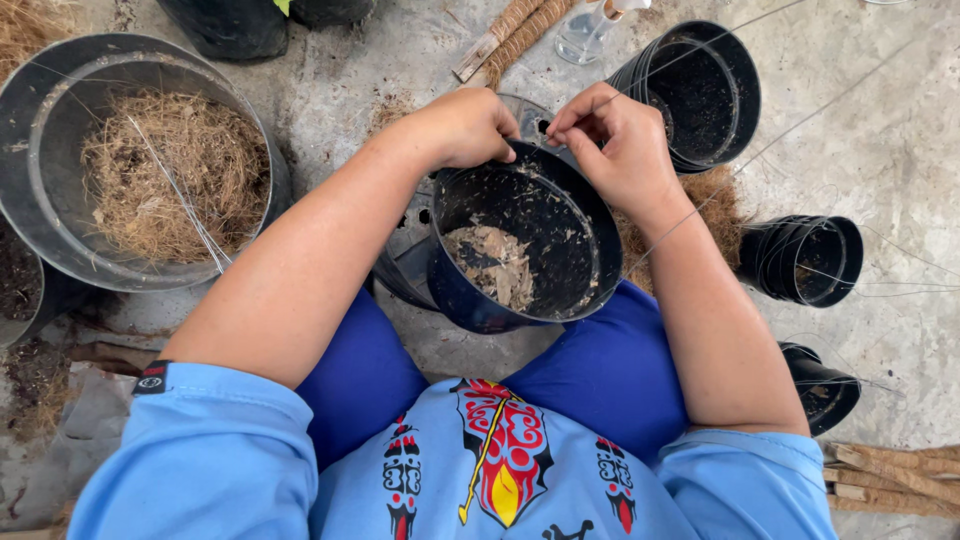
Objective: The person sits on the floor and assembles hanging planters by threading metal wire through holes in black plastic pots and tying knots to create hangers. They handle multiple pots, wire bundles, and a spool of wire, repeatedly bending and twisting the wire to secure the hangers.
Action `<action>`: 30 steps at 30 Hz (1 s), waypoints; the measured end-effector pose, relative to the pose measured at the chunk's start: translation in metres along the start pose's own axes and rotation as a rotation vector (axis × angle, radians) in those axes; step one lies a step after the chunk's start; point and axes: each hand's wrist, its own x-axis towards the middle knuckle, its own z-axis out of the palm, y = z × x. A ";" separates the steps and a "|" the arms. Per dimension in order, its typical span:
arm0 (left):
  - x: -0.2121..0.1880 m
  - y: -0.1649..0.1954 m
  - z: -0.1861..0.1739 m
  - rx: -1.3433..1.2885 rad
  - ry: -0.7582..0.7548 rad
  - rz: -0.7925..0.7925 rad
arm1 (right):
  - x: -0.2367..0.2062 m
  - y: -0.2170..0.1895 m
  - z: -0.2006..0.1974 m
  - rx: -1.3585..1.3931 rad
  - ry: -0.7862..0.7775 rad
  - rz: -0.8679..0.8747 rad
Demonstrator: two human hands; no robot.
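Head view: 1 black plastic pot (525,250) is being held tilted over the lap, between the knees, its mouth turned toward the camera and a little dry leaf litter lying inside. The left hand (465,128) is being curled over the far rim of this pot, fingers pressed together on the edge. The right hand (615,135) is being kept just beside it at the same rim, thumb and forefinger pinching a thin wire (760,150) that is being drawn away across the concrete beyond the pot.

The pot is judged to be light, thin-walled and a little flexible, so it is best gripped at the rim or cradled from below; the wire is judged stiff, springy and slippery, best pinched close to its end.

Left of the pot, a large grey tub (60,215) of dry coconut fibre is standing. Beyond the pot on the right, 1 empty black pot (700,90) is lying; 2 smaller ones (805,258) are lying farther right. A clear spray bottle (590,30) is standing beyond the pot. No package, label or sign can be made out.
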 end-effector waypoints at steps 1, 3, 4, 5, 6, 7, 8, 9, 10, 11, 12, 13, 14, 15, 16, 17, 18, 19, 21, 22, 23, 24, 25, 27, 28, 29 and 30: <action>0.001 -0.002 0.001 -0.008 -0.023 -0.002 | 0.000 0.000 0.000 -0.029 -0.014 -0.021; 0.002 -0.006 0.004 -0.071 -0.064 -0.025 | 0.001 -0.001 0.001 -0.037 -0.057 -0.016; 0.002 -0.008 0.005 -0.102 -0.085 -0.036 | 0.001 -0.001 0.002 -0.041 -0.078 -0.013; 0.003 -0.009 0.005 -0.105 -0.106 -0.022 | 0.001 -0.002 0.003 -0.042 -0.088 -0.037; 0.004 -0.011 0.005 -0.108 -0.128 -0.008 | 0.002 -0.002 0.004 -0.044 -0.100 -0.061; 0.004 -0.012 0.006 -0.111 -0.148 0.005 | 0.002 -0.003 0.004 -0.046 -0.112 -0.084; 0.003 -0.013 0.006 -0.107 -0.153 -0.002 | 0.002 -0.003 0.005 -0.038 -0.132 -0.072; 0.003 -0.014 0.006 -0.103 -0.157 -0.009 | 0.002 -0.004 0.005 -0.030 -0.151 -0.061; 0.002 -0.014 0.006 -0.097 -0.161 -0.015 | 0.003 -0.005 0.005 -0.023 -0.169 -0.049; 0.002 -0.013 0.006 -0.077 -0.171 -0.023 | 0.003 -0.006 0.005 -0.045 -0.179 -0.061; 0.002 -0.012 0.006 -0.056 -0.181 -0.031 | 0.003 -0.007 0.005 -0.067 -0.188 -0.074; 0.001 -0.011 0.006 -0.035 -0.192 -0.038 | 0.003 -0.008 0.005 -0.089 -0.198 -0.086; 0.001 -0.010 0.006 -0.046 -0.193 -0.048 | 0.003 -0.009 0.004 -0.109 -0.201 -0.101; 0.000 -0.009 0.005 -0.057 -0.194 -0.057 | 0.003 -0.011 0.004 -0.130 -0.204 -0.116; -0.001 -0.007 0.005 -0.067 -0.194 -0.066 | 0.003 -0.012 0.004 -0.150 -0.207 -0.133; -0.001 -0.006 0.005 -0.071 -0.201 -0.087 | 0.003 -0.013 0.004 -0.158 -0.206 -0.143; -0.001 -0.005 0.004 -0.075 -0.207 -0.107 | 0.003 -0.015 0.004 -0.165 -0.204 -0.153; -0.002 -0.004 0.004 -0.079 -0.214 -0.128 | 0.003 -0.016 0.004 -0.173 -0.203 -0.164; -0.001 -0.003 0.004 -0.009 -0.207 -0.107 | 0.002 -0.018 0.005 -0.203 -0.202 -0.199; -0.001 -0.004 0.004 0.026 -0.204 -0.098 | 0.002 -0.019 0.005 -0.218 -0.201 -0.216; 0.000 -0.004 0.005 0.025 -0.209 -0.099 | 0.002 -0.020 0.005 -0.226 -0.205 -0.229; 0.000 -0.005 0.006 0.026 -0.212 -0.100 | 0.002 -0.020 0.006 -0.236 -0.209 -0.244; 0.001 -0.005 0.006 0.026 -0.215 -0.101 | 0.002 -0.020 0.006 -0.245 -0.213 -0.259; 0.002 -0.007 0.006 0.040 -0.206 -0.067 | 0.002 -0.020 0.008 -0.260 -0.221 -0.256; 0.003 -0.008 0.005 0.047 -0.201 -0.051 | 0.002 -0.020 0.008 -0.267 -0.224 -0.255; 0.003 -0.008 0.006 0.029 -0.200 -0.069 | 0.003 -0.020 0.009 -0.282 -0.232 -0.267; 0.003 -0.008 0.006 0.011 -0.199 -0.087 | 0.003 -0.020 0.010 -0.296 -0.239 -0.279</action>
